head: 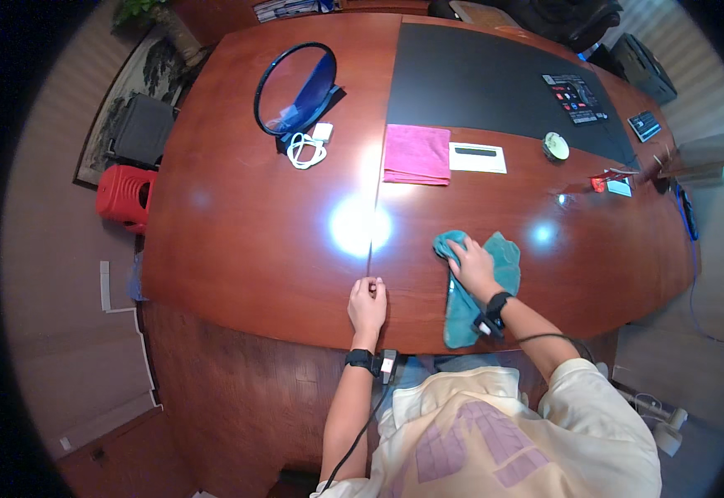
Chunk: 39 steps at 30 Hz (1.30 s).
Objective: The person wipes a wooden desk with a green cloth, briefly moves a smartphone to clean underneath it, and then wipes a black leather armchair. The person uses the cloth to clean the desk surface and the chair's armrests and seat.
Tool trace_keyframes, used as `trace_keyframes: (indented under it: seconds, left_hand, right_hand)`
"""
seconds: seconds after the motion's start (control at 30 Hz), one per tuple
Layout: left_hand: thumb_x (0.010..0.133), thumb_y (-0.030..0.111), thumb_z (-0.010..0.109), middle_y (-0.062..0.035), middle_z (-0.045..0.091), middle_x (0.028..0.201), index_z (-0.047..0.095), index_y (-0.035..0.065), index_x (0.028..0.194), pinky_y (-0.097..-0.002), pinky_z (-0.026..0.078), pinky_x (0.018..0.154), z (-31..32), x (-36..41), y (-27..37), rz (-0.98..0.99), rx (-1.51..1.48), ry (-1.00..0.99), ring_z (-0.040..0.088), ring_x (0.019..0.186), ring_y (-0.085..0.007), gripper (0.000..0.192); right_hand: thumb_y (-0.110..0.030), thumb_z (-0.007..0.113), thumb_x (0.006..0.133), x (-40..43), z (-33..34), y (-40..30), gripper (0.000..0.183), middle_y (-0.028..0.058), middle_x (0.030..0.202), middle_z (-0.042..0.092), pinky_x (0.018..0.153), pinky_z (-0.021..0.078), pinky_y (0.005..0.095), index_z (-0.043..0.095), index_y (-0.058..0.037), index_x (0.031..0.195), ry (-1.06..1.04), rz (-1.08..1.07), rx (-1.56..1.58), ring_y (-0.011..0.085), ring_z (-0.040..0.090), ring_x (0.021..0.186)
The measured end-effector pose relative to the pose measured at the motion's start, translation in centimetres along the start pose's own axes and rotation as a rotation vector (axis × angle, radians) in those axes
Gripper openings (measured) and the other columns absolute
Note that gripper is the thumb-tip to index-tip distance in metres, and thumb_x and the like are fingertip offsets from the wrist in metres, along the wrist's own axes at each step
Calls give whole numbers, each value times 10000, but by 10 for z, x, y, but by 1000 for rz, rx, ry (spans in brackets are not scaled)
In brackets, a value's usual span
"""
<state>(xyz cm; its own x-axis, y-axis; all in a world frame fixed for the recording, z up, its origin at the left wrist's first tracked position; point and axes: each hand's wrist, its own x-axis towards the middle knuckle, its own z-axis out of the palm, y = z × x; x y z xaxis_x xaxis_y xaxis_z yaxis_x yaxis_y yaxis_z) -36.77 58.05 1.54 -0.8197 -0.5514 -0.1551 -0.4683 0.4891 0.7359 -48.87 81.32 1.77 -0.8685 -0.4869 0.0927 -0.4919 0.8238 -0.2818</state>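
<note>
A teal cloth (503, 264) lies crumpled on the glossy reddish-brown wooden desk (243, 249), near the edge closest to me. My right hand (475, 269) is on top of it, fingers curled over a bunched fold. To the left of the cloth, my left hand (368, 305) rests on the desktop by the seam, loosely curled with nothing visible in it. A folded pink cloth (416, 154) lies farther back, beside a white card-like item (477, 158) with a dark strip. Both wrists wear black straps with small cabled devices.
Back left stands a round black-rimmed mirror-like disc (296, 87), with a white charger and cable (306, 151) before it. A black desk mat (461, 81) covers the back right. A small bowl (556, 147) sits by its front edge. A red plastic stool (126, 196) stands left.
</note>
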Motion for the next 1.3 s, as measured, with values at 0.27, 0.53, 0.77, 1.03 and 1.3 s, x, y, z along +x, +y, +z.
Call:
trace_keyframes:
  seconds: [0.27, 0.53, 0.77, 1.03, 1.3]
  left_hand:
    - [871, 136, 636, -129, 636, 932, 648, 34, 859, -441, 471, 840, -126, 82, -111, 223, 150, 214, 573, 939, -331, 103]
    - [939, 215, 586, -209, 376, 1503, 486, 79, 1415, -525, 250, 1157, -234, 139, -214, 153, 551, 191, 335, 1392, -399, 505]
    - [999, 222, 471, -190, 243, 1601, 333, 113, 1533, -568, 145, 1193, -223, 136, -234, 159, 711, 187, 197, 1484, -392, 562]
    - [1008, 246, 460, -186, 240, 1601, 339, 128, 1533, -568, 144, 1193, -227, 136, -233, 154, 677, 170, 199, 1484, -386, 552]
    - [939, 279, 582, -233, 342, 1515, 449, 97, 1457, -564, 237, 1156, -269, 165, -247, 158, 577, 166, 293, 1413, -418, 566]
  right_hand:
    - [-279, 705, 828, -7, 75, -227, 570, 147, 1185, 575, 836, 501, 467, 545, -154, 1361, -208, -4, 205, 327, 595, 1021]
    - [-242, 595, 880, 56, 73, -191, 527, 158, 1480, 466, 1173, 228, 549, 531, -131, 1391, -140, 57, 170, 364, 362, 1415]
    - [-326, 604, 919, 88, 108, -213, 652, 207, 1570, 323, 1210, 153, 535, 420, -50, 1481, 69, 365, 0, 396, 251, 1469]
    - [-264, 686, 847, 87, 134, -349, 726, 123, 1605, 298, 1200, 245, 510, 403, -109, 1498, -280, -319, 295, 362, 275, 1478]
    - [-326, 644, 887, 27, 62, -189, 665, 143, 1591, 320, 1185, 176, 561, 432, -158, 1495, -178, 426, -95, 358, 240, 1487]
